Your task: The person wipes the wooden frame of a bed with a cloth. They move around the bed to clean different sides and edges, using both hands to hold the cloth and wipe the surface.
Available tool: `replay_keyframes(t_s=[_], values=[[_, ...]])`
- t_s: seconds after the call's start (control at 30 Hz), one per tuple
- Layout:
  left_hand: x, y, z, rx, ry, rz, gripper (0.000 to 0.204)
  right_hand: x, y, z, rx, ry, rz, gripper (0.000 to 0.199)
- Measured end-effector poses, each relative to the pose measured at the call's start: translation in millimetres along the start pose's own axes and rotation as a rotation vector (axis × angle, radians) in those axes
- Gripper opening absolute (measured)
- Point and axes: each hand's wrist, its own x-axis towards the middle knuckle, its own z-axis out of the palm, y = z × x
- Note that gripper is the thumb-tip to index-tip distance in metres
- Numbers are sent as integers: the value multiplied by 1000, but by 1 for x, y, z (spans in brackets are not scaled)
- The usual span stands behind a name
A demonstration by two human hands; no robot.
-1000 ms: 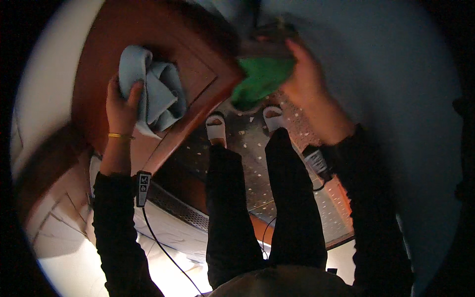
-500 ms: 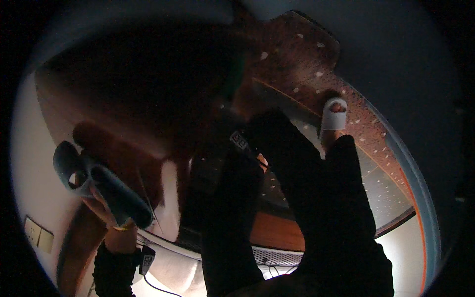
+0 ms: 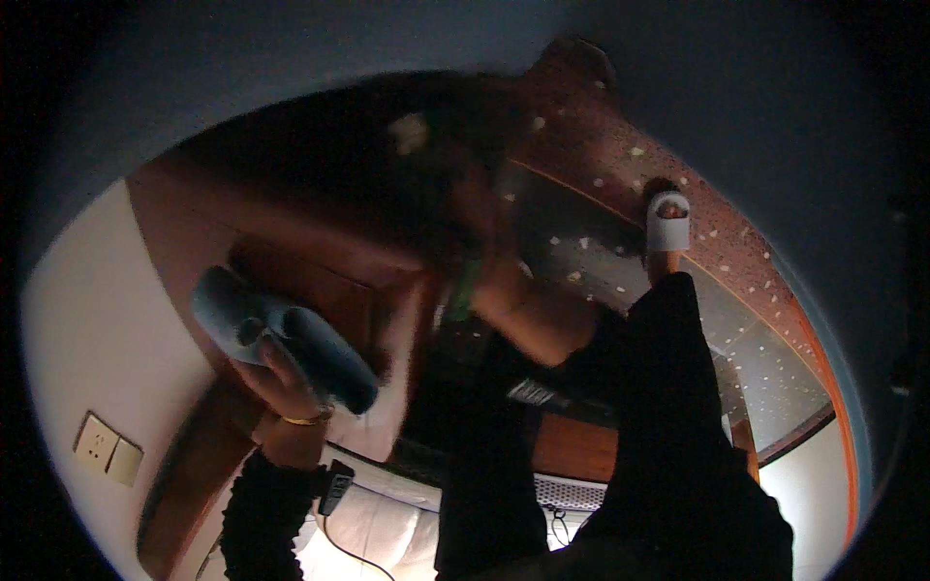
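Note:
My left hand (image 3: 281,382) is closed round a pair of teal slippers (image 3: 325,358), pressed together and tilted in front of a reddish-brown wooden panel (image 3: 300,247). A thin yellow band circles that wrist. Bare below its dark sleeve, my right forearm (image 3: 528,310) reaches away from me into deep shadow. The right hand (image 3: 477,198) at its end is dark and smeared, so its fingers and anything in them cannot be made out. Beyond it is a blurred pale patch (image 3: 410,133). A small green thing (image 3: 466,286) shows beside the forearm.
My foot in a white slipper (image 3: 668,228) rests on the speckled floor (image 3: 605,257). A wall socket (image 3: 108,448) sits at the left. A pale cushioned seat (image 3: 387,533) lies behind, with a cable from the black device (image 3: 335,487) at my left wrist. An orange-edged blue border (image 3: 841,416) curves at right.
The slippers in my left hand appear farther right and slightly lower. My right arm has stretched forward into the shadowed area, its forearm now showing. The whole view has shifted.

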Motion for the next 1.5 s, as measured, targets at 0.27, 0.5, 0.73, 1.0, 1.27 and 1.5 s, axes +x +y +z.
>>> replay_keyframes(t_s=[0.27,0.5,0.73,1.0,1.27,1.5], values=[[-72,-17,5,-83,-102,-229,58,126,-18,4,-434,-819,-219,43],[-87,-16,14,-223,-111,-295,57,145,27,-60,-755,-1036,124,45],[-23,-4,5,-16,15,-54,62,135,24,-70,-881,-1022,203,47],[-3,8,4,-959,78,-878,55,85,-27,-57,-827,-849,134,50],[22,9,-2,-653,24,-887,41,68,-128,-82,-501,-531,77,54],[4,12,-1,-643,-17,-1106,45,29,-194,-29,-592,-236,-60,56]])
